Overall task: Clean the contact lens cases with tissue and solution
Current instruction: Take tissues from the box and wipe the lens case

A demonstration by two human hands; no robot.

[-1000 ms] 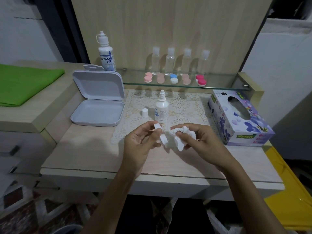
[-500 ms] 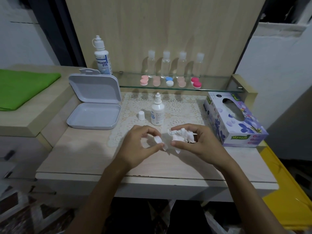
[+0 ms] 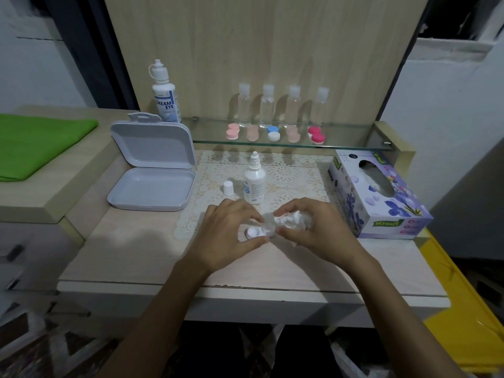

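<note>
My left hand [image 3: 229, 236] has the white contact lens case [image 3: 257, 231] pinched between thumb and fingertips, held low over the desk [image 3: 131, 257] right in front of me. One well shows its white round face toward me, the other looks clear and open, just at the tips of my right fingers. My right hand [image 3: 316, 233] is curled round a crumpled wad of tissue [image 3: 290, 221], its bunched end almost touching that clear well.

This case is a featherweight, I'd judge: hard, smooth plastic, stiff enough to squeeze, but slick once solution gets on it (and it's small enough to pop out of a pinch). So I grip it by the outer rims, thumb below and fingers above, leaving the open well free for the tissue. The tissue is the opposite: soft, limp, likely to tear or shed when wet, so I keep it balled tight and work with a firm corner, twisting and not scrubbing.

Beyond my knuckles stands the small solution bottle [image 3: 254, 180], uncapped, its cap [image 3: 228, 187] just to its left. Off past my right hand sits the tissue box [image 3: 381, 197]. Further back, the other cases [image 3: 274, 133] wait in a row on the glass shelf [image 3: 354, 137].
</note>
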